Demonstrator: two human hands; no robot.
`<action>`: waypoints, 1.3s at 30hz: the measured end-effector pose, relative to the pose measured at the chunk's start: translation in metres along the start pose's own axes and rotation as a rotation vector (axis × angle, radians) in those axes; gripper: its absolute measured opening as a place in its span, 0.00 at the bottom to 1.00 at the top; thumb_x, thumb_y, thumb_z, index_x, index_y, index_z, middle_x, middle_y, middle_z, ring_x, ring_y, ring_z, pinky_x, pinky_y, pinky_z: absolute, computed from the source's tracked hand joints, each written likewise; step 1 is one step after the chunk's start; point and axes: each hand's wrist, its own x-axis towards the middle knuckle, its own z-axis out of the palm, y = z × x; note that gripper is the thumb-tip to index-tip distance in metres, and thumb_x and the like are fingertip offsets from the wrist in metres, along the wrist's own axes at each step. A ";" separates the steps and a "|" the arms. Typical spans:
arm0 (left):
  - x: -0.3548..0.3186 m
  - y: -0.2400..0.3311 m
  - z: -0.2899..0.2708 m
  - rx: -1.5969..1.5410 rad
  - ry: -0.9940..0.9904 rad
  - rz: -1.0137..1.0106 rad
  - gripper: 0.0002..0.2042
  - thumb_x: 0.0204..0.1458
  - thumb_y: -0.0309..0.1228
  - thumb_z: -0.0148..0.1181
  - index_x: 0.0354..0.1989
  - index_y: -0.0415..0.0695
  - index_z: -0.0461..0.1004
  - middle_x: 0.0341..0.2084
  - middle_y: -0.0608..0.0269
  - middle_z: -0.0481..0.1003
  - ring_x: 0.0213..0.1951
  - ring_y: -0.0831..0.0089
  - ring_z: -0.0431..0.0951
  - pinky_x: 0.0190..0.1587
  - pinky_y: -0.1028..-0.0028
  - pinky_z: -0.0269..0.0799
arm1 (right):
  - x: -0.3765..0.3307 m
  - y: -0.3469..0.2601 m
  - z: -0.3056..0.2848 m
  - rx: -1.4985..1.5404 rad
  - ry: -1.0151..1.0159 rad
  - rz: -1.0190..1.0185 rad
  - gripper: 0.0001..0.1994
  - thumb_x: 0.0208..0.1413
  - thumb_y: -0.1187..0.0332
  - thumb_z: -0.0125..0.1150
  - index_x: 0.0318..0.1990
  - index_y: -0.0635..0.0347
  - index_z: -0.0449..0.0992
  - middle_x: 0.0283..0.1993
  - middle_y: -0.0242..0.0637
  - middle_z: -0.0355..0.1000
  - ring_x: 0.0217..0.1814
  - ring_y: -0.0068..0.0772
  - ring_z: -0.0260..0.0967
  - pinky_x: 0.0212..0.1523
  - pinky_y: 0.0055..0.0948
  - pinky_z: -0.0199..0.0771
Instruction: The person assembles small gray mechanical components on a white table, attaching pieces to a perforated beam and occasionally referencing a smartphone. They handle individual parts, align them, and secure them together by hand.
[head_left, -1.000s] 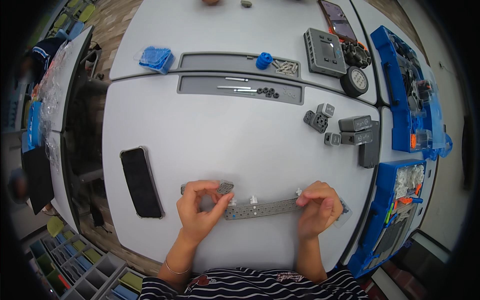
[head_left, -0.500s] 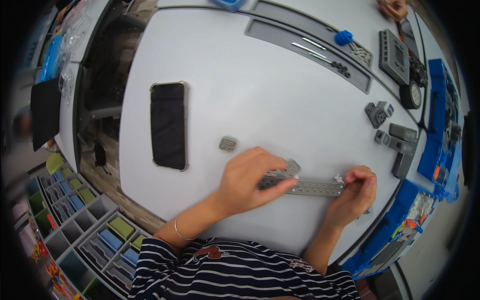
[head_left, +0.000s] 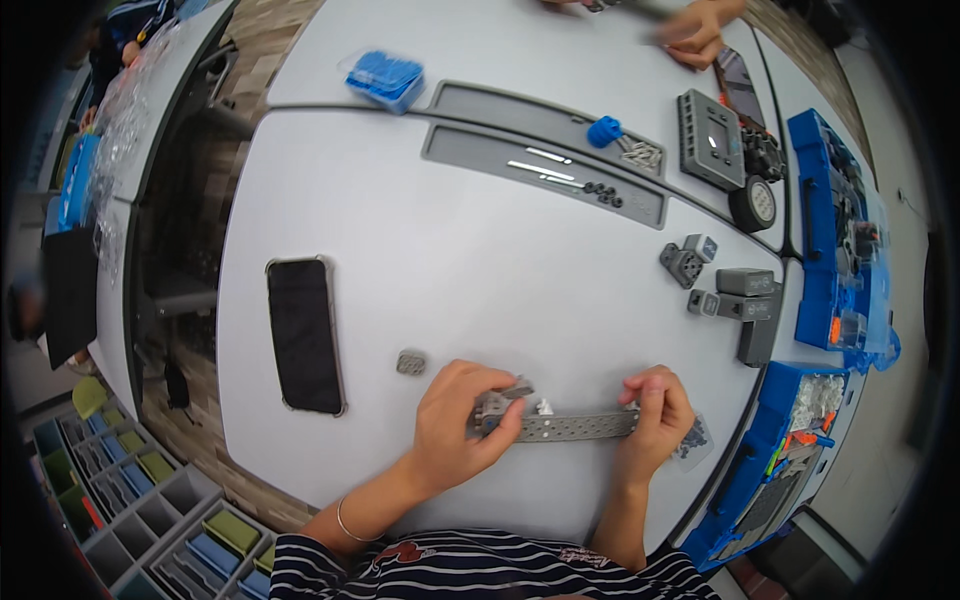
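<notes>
My left hand (head_left: pixel 458 418) is closed, with a small grey perforated piece (head_left: pixel 519 388) pinched between thumb and forefinger. That piece is tilted just above the left end of a long grey perforated beam (head_left: pixel 582 427). Fingers of the same hand hide the beam's left end and other grey parts there. A white connector peg (head_left: pixel 545 407) stands at the beam's upper edge, right of the pinched piece. My right hand (head_left: pixel 655 418) is curled around the beam's right end, partly covering another white peg. Left of my hands, a small grey block (head_left: pixel 411 362) lies on the table.
A black phone (head_left: pixel 305 335) lies at left. Grey modules (head_left: pixel 745 300) and a blue parts box (head_left: pixel 770 450) stand at right. Beyond are a grey tray (head_left: pixel 545 170) with rods, a controller (head_left: pixel 712 140), a blue container (head_left: pixel 385 80) and another person's hand (head_left: pixel 698 32).
The view has shifted, so the table's far side shows more. My left hand has moved the small grey piece leftward along the beam, away from the white peg. My right hand keeps its hold.
</notes>
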 end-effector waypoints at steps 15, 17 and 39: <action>0.002 0.002 -0.004 -0.006 -0.103 -0.123 0.11 0.49 0.18 0.72 0.42 0.39 0.83 0.34 0.60 0.84 0.34 0.67 0.79 0.38 0.71 0.74 | 0.000 -0.002 -0.003 0.042 -0.033 0.060 0.11 0.67 0.71 0.60 0.31 0.66 0.80 0.28 0.32 0.72 0.29 0.19 0.67 0.32 0.21 0.62; 0.002 0.001 -0.005 -0.020 -0.124 -0.140 0.11 0.51 0.17 0.71 0.43 0.38 0.83 0.36 0.59 0.85 0.35 0.68 0.80 0.38 0.71 0.74 | 0.001 -0.003 -0.003 0.049 -0.037 0.062 0.11 0.67 0.71 0.60 0.31 0.66 0.81 0.27 0.32 0.72 0.29 0.19 0.67 0.32 0.21 0.62; 0.000 0.003 -0.005 -0.060 -0.104 -0.260 0.14 0.54 0.15 0.61 0.49 0.36 0.80 0.41 0.56 0.85 0.38 0.73 0.81 0.40 0.75 0.76 | 0.002 -0.002 -0.002 -0.009 -0.059 0.054 0.09 0.65 0.73 0.62 0.31 0.66 0.81 0.26 0.34 0.73 0.29 0.22 0.68 0.32 0.23 0.64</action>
